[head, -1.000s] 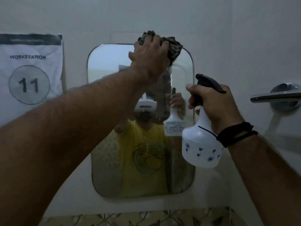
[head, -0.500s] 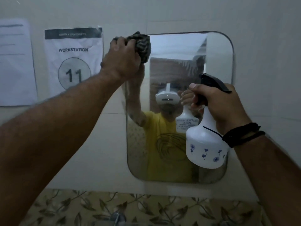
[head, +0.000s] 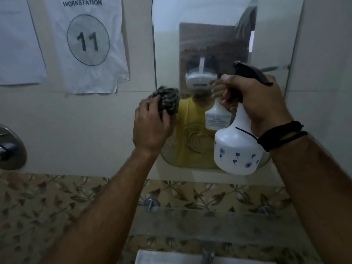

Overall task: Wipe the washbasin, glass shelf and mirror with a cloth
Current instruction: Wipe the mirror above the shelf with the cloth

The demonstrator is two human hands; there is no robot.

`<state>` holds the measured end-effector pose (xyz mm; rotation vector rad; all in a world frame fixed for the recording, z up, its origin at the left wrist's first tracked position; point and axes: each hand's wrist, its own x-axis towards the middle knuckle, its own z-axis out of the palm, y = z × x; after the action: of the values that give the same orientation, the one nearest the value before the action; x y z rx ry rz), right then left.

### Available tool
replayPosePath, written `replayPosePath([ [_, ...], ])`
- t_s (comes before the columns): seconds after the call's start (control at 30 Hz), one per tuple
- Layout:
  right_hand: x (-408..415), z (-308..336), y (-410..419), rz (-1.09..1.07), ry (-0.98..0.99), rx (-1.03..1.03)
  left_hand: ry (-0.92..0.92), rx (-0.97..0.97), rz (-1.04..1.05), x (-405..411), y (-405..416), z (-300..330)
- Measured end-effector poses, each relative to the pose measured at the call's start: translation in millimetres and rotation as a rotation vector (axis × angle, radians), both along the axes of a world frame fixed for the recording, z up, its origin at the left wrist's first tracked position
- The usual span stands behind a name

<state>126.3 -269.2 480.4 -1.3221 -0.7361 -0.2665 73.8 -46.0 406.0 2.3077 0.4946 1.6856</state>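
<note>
Here we see the left hand (head: 151,124) holding a bunched, dark striped cloth (head: 168,101), with the fingers curled around it. The cloth presses on the left edge of the mirror (head: 209,14), about at the middle of its height. The right hand (head: 255,101) grips the neck of a white spray bottle (head: 237,147) with small blue flowers on it; the black trigger head (head: 251,72) sticks out above the fingers. The bottle hangs in front of the lower right part of the mirror. On the right wrist there are black bands (head: 282,135).

Below the mirror, the glass shelf (head: 219,221) runs along a strip of leaf-pattern tiles (head: 57,197). At the bottom edge we see a part of the washbasin (head: 162,258) and its tap (head: 208,252). On the wall at the left hangs a paper sign (head: 87,42) with "WORKSTATION" and the number 11.
</note>
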Motion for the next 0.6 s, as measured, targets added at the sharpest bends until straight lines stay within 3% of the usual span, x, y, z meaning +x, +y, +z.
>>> replayPosePath([
  [0.17,2,-31,5,0.025,0.023,-0.048,0.014,-0.158,-0.028,-1,-11,-63],
  [0.37,8,-66,3,0.029,0.099,-0.075,-0.106,-0.446,-0.111,1,-32,-105],
  [0.6,18,-91,-18,0.026,0.142,-0.060,-0.360,-1.031,-0.264,20,-67,-146],
])
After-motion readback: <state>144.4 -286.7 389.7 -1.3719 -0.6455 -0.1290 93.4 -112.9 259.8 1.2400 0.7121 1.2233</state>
